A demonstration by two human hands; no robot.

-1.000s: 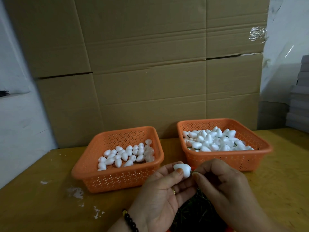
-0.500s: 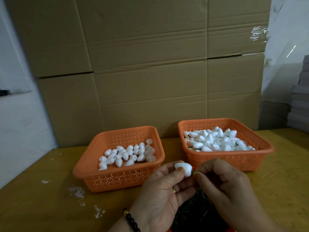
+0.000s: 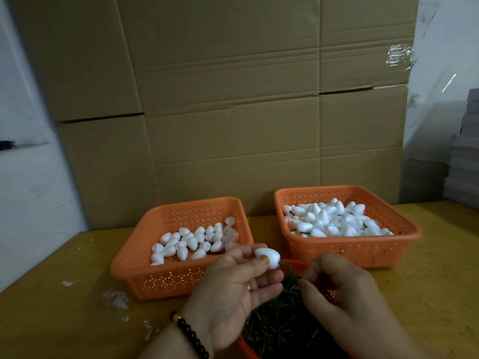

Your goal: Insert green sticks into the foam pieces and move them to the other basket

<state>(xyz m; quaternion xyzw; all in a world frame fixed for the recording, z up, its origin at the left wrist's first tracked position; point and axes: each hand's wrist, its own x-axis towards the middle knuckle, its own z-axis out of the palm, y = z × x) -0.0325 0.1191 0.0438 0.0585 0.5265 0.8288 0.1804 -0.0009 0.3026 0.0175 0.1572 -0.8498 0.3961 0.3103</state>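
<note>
— What sits nearest, bottom centre?
— One bowl (image 3: 295,263) of green sticks (image 3: 280,322). The left hand (image 3: 233,288) pinches one foam piece (image 3: 268,257), a stick poking out; the right hand (image 3: 344,294) is curled, whether it pinches anything I cannot tell.
— Farther up?
— Two baskets: left basket (image 3: 178,278) with about thirty pieces, right basket (image 3: 350,252) heaped beyond counting.

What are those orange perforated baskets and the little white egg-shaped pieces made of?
The orange perforated baskets look like moulded plastic: uniform colour, smooth rims, punched hole patterns. The white egg-shaped pieces look like matte foam, probably polystyrene; one takes a green stick.
</note>
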